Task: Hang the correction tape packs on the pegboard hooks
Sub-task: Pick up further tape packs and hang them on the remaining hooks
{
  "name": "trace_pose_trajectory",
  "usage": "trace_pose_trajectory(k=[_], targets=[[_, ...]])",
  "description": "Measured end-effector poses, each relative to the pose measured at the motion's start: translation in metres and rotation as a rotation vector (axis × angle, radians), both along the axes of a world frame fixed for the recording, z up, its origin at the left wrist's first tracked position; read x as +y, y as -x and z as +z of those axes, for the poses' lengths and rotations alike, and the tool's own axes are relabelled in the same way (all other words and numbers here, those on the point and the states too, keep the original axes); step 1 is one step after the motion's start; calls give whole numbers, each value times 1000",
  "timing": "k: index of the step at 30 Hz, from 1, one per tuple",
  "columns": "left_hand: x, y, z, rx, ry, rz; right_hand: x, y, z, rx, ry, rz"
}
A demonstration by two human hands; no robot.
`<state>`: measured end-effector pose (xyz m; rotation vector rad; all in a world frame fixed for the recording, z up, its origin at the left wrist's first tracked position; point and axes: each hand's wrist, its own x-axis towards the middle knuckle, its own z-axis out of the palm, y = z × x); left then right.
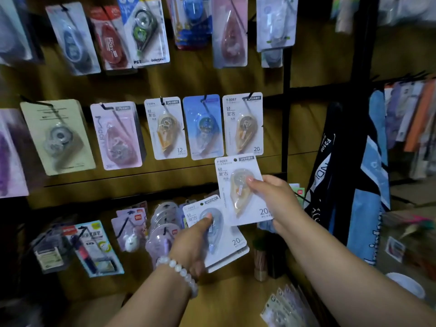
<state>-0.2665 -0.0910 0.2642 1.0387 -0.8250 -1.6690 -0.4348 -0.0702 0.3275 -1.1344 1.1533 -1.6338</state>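
Both hands are closed on goods: the left hand (191, 241) clutches a small stack of white carded blue correction tape packs (220, 241), while the right hand (274, 197) pinches one white carded amber correction tape pack (240, 190) just beside it, directly below a matching hung amber pack (243, 125) on the brown pegboard (165, 83).

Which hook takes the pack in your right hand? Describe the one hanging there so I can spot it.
Find the middle row of the pegboard and go to its right end, beside the black upright. The hanging pack there sits just above the right hand and the orange pack it holds. It alone in that row has the same white card, orange dispenser and a 20; its blue neighbour doesn't.
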Motion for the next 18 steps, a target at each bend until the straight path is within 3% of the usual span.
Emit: trace_pose_trajectory(k=[9, 18], targets=[[5, 1, 3, 14, 17, -22, -9, 19, 88, -14, 281, -109], [10, 1, 7, 39, 14, -11, -34, 17, 97, -17, 209, -134]])
